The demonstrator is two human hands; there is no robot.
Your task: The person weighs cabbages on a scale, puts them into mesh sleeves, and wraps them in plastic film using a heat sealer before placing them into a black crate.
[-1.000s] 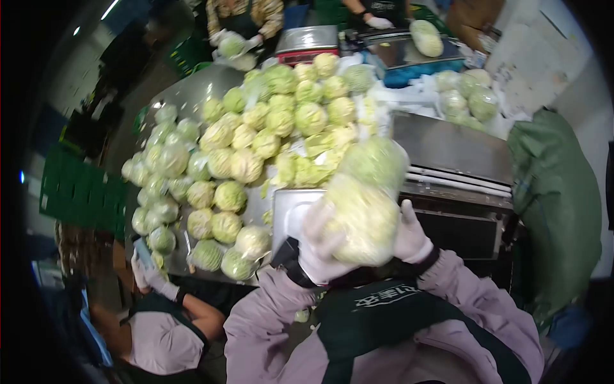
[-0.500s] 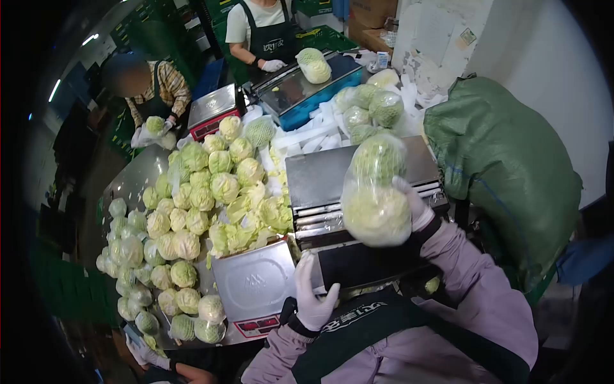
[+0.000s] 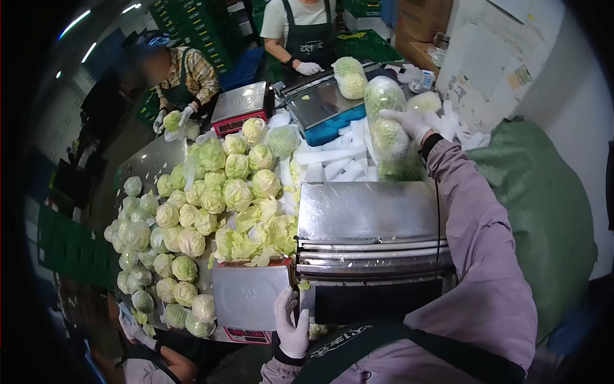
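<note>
Far out in front, my right hand [image 3: 409, 125] lies across the waist of a long plastic-wrapped cabbage bundle [image 3: 389, 141], its fingers over the film. The bundle has a netted, rounded upper end and a paler lower end. Beneath it, more netted cabbage [image 3: 400, 169] shows at the edge of the metal wrapping machine [image 3: 371, 208]. My left hand [image 3: 292, 323], gloved in white, is near my body with thumb and fingers apart and holds nothing. It is beside the right edge of a flat-topped scale [image 3: 251, 296].
Trimmed cabbages [image 3: 236, 192] and loose leaves [image 3: 252, 233] cover the table's middle; wrapped ones [image 3: 135, 235] fill its left. White foam strips [image 3: 332, 160] lie behind the machine. A green sack [image 3: 531, 217] bulges at right. Co-workers [image 3: 182, 77] stand across the table and at lower left.
My right hand has carried the wrapped bundle from above the machine forward to its far side. My left hand has lowered slightly and stays spread. The view has shifted.
</note>
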